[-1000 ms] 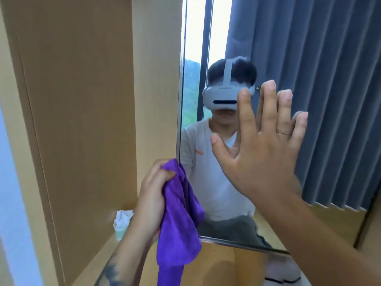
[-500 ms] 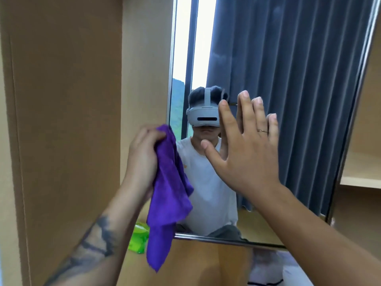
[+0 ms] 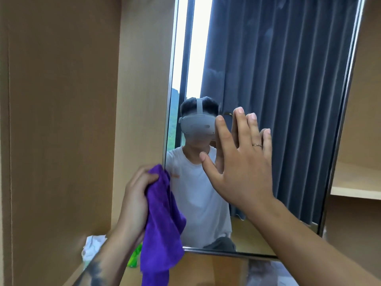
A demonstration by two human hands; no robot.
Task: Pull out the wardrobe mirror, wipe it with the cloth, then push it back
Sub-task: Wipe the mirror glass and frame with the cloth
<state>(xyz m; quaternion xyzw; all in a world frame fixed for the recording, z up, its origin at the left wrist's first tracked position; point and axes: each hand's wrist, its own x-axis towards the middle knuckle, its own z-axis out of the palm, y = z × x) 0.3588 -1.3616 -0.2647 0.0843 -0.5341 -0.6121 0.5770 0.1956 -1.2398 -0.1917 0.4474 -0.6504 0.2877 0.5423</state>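
Observation:
The wardrobe mirror [image 3: 288,89] stands upright in a thin metal frame and fills the middle and right of the view. It reflects a dark curtain, a window and a person in a white shirt. My right hand [image 3: 243,166] presses flat against the glass with its fingers straight and spread. My left hand [image 3: 137,201] grips a bunched purple cloth [image 3: 162,230] by the mirror's left edge, low down. The rest of the cloth hangs loose below my fist.
A tall wooden wardrobe panel [image 3: 61,120] stands close on the left. Shelves [image 3: 356,188] show to the right of the mirror. A white crumpled item [image 3: 92,246] and a green object [image 3: 134,259] lie on the wardrobe floor behind my left arm.
My left hand with the cloth rose along the mirror's left edge, then dropped back down. My right hand stayed flat on the glass. The view shifted, showing more of the mirror's right frame.

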